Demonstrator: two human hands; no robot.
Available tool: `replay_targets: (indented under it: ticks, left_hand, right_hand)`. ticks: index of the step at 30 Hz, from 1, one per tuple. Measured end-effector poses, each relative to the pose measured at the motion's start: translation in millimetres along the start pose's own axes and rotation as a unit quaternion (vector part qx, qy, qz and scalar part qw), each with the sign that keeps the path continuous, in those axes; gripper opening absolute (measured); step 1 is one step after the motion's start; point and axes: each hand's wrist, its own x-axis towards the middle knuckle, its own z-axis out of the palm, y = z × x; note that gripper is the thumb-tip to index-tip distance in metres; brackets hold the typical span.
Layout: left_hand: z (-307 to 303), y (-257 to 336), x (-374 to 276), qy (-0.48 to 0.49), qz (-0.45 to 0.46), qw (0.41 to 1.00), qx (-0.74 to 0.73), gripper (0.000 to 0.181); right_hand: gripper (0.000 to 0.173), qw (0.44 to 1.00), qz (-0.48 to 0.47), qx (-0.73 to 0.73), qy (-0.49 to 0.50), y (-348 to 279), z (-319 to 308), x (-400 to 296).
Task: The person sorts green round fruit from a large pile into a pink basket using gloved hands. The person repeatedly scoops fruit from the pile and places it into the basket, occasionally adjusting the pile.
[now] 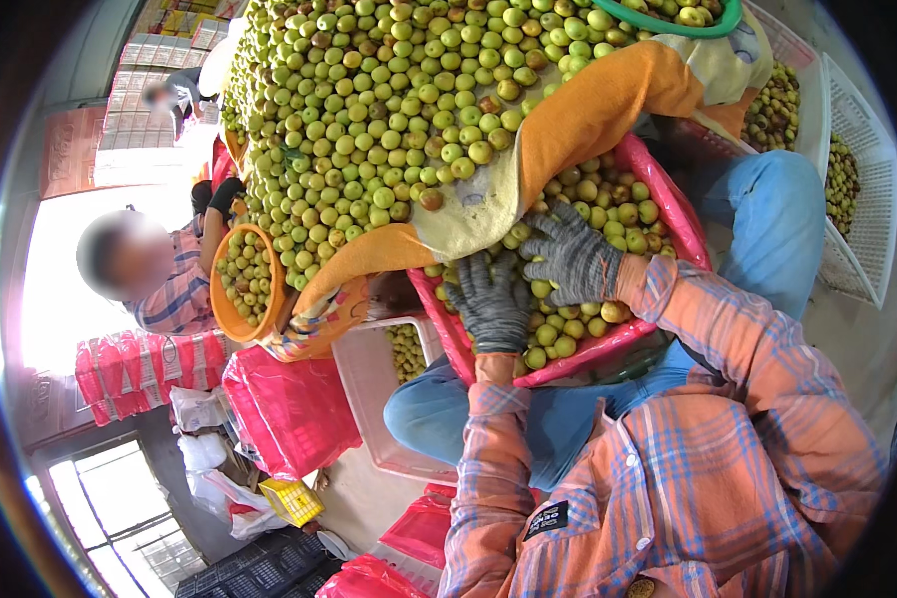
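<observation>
Both hands wear grey knit gloves and rest palm down on green jujube-like fruits (560, 340) in a crate lined with pink plastic (669, 202). My left hand (492, 303), fingers spread, lies near the crate's left side. My right hand (577, 258) is beside it, fingers apart, pointing toward the heap. Neither is seen gripping a fruit, though the undersides are hidden. Just beyond, an orange and cream towel (590, 101) drapes over the edge of a surface with a large heap of similar fruits (389, 112), some with brown patches.
Across the heap's left side, a person (168, 276) in dark gloves is near an orange basket (279, 288) of fruits. A green basket (717, 30) stands at the top right, white crates (859, 187) at the right. A pale crate (366, 404) and pink-wrapped crate (291, 411) stand left of my knees.
</observation>
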Motion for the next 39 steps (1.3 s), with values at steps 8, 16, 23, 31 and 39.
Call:
replay_targets:
  ticks: [8,16,23,31,39]
  left_hand:
    - [-2.8,-41.8,29.7,-0.067,-0.073,0.995,0.024,0.062]
    - [4.6,-61.7,42.2,-0.128,-0.077,0.989,0.019,0.069]
    - [-37.8,8.7,-23.0,-0.092,-0.018,0.990,-0.100,0.076]
    - [-14.8,62.7,-79.8,-0.028,0.032,0.996,-0.075,0.062]
    - [-21.2,8.5,-87.7,-0.012,0.023,0.997,-0.074,0.039]
  right_hand:
    - [0.037,0.993,0.057,-0.074,-0.076,53.2,-28.9,-9.5]
    - [0.034,0.994,0.058,-0.086,0.014,67.2,-28.8,-29.5]
    - [0.028,0.970,0.180,0.162,0.003,37.1,-46.6,-74.2]
    - [0.025,0.984,0.041,-0.086,-0.150,4.8,-41.9,-130.1]
    - [0.017,0.997,0.032,-0.062,0.015,-40.5,-38.6,-86.6]
